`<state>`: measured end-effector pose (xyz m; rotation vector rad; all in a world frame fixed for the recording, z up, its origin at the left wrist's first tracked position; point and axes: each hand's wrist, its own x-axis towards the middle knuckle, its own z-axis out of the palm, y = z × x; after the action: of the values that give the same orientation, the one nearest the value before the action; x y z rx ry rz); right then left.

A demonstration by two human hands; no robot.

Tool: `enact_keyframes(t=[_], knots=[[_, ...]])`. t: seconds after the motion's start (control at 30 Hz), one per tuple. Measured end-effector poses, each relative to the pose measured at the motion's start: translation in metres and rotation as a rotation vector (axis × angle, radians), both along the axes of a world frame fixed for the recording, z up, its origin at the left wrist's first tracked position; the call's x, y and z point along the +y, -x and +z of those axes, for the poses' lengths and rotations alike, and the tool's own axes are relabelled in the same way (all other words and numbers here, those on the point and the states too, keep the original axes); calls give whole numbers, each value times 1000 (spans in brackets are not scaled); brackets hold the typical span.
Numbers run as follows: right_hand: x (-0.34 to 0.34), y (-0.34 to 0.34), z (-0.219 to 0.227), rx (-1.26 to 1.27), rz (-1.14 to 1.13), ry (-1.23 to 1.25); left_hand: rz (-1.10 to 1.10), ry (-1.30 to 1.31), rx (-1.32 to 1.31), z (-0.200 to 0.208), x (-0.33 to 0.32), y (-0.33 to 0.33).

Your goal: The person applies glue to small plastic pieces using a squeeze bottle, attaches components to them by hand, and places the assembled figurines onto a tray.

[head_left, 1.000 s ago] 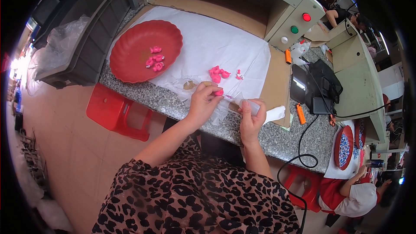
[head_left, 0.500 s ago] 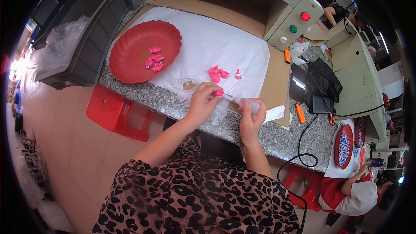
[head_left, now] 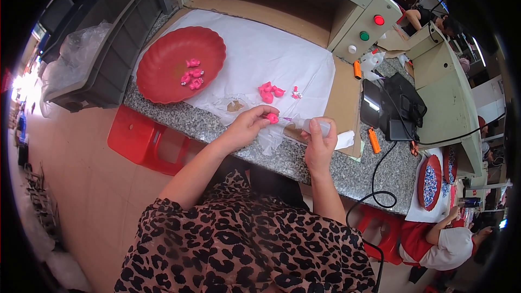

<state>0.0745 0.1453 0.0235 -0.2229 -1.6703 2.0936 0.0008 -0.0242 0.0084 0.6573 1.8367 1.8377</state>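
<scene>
Near the centre of the frame, the left hand (head_left: 251, 123) pinches a small pink piece (head_left: 272, 119) between thumb and fingertips; just right of it, the right hand (head_left: 320, 149) is closed around a translucent bottle (head_left: 324, 127) angled toward the piece, the two hands apart; the piece looks light and fairly firm, perhaps slippery if wet, and best gripped gently by its rounded sides; the bottle seems soft enough to squeeze, best held round its body; no lettering is legible on either.
</scene>
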Motion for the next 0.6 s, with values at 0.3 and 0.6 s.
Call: enact_keyframes(t=[0.3, 0.6], knots=[[-6, -4, 0, 6, 2, -148, -34, 35, 105, -2, -3, 1], [-5, -2, -1, 28, -2, -214, -46, 29, 107, -3, -2, 1]])
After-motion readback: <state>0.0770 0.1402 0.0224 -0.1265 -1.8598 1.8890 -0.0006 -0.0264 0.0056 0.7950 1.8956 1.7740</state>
